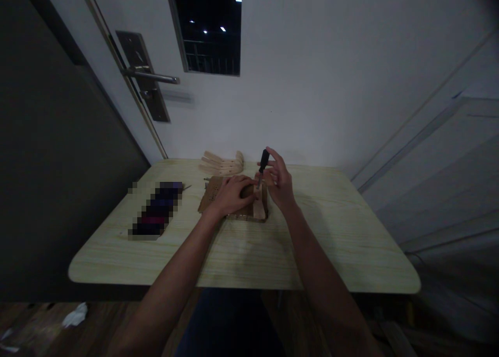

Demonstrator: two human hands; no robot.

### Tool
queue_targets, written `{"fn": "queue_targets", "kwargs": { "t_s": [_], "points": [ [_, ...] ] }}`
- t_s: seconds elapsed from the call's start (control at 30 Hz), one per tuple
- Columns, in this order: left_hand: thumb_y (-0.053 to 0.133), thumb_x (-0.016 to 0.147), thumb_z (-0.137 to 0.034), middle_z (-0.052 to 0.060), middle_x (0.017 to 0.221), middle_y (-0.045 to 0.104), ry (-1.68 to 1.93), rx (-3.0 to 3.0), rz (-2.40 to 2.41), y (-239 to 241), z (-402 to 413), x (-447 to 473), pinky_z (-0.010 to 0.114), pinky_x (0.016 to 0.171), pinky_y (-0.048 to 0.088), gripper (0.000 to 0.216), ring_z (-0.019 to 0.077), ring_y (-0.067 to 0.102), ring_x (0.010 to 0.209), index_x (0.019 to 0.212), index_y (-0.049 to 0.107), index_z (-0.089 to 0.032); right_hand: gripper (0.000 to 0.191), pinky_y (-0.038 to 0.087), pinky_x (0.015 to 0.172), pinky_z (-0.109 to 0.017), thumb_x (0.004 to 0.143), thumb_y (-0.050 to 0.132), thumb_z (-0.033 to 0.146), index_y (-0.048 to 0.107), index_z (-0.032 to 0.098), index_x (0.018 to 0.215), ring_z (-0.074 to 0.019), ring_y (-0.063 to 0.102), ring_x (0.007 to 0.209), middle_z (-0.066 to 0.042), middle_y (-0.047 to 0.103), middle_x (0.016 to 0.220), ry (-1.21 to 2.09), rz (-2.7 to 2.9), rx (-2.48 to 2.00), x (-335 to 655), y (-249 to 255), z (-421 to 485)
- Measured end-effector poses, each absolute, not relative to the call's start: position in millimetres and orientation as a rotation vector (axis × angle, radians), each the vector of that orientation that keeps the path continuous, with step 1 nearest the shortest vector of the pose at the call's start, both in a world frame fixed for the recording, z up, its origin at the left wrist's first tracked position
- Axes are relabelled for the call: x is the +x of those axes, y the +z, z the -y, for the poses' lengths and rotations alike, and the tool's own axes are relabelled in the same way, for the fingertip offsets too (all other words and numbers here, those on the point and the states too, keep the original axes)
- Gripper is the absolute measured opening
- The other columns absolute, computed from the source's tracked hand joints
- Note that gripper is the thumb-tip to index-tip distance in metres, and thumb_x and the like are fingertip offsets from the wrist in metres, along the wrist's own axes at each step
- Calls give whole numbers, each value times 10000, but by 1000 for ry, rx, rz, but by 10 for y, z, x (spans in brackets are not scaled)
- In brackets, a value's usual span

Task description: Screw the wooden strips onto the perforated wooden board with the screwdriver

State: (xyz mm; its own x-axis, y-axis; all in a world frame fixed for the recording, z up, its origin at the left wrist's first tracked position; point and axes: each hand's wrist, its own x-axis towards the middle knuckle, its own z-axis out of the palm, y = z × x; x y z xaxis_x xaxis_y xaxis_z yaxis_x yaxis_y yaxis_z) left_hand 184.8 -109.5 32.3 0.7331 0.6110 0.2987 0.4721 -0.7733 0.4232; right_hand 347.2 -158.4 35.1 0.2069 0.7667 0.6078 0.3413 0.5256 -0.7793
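Observation:
A brown perforated board [211, 194] lies on the pale wooden table [241, 248]. An upright pale wooden piece [259, 207] stands at its right side. My left hand [233, 193] lies on the board, fingers curled against the wooden piece. My right hand [278, 181] pinches a black-handled screwdriver [263, 164], held nearly upright with its tip down at the wooden piece; the index finger sticks up.
A stack of pale wooden parts [222, 163] lies at the table's far edge. A dark pixelated object [156, 215] rests on the left of the table. A door with a metal handle [150, 76] stands behind left. White scraps [76, 315] lie on the floor.

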Motion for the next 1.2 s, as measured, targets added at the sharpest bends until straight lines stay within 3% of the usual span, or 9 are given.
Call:
{"fn": "queue_targets", "kwargs": {
  "t_s": [0.1,0.37,0.63,0.97,1.2],
  "points": [
    [556,858,-432,64,1266,616,613,2618,-833,306,1084,1845,496,1037,352,404,287,521,1207,1222,606,-261,519,612,726,-316,932,498,432,374,363,1431,-147,674,783,-52,649,1103,385,1415,-1056,3485,354,1592],
    [573,844,-399,66,1265,613,620,2623,-836,307,1082,1845,494,1051,349,403,285,518,1212,1220,609,-258,575,588,610,-267,858,623,411,413,379,1392,-122,628,722,-40,609,1138,302,1349,-1121,3466,302,1513],
    [549,860,-408,60,1260,617,624,2623,-823,306,1083,1842,493,1042,353,388,278,525,1205,1213,612,-260,559,607,687,-303,912,543,428,345,364,1431,-152,667,793,-57,639,1109,387,1378,-1049,3469,346,1589],
    [551,858,-422,65,1271,613,611,2625,-843,309,1087,1843,502,1029,353,407,285,522,1209,1231,599,-266,591,590,590,-264,850,628,367,387,391,1389,-121,625,740,-45,567,1188,267,1334,-1129,3462,274,1519],
    [551,864,-441,52,1278,610,617,2629,-835,312,1086,1838,489,1037,344,393,282,518,1216,1217,603,-275,547,607,697,-297,912,540,421,363,378,1427,-148,677,794,-59,638,1145,399,1372,-1045,3466,348,1609]
  ]
}}
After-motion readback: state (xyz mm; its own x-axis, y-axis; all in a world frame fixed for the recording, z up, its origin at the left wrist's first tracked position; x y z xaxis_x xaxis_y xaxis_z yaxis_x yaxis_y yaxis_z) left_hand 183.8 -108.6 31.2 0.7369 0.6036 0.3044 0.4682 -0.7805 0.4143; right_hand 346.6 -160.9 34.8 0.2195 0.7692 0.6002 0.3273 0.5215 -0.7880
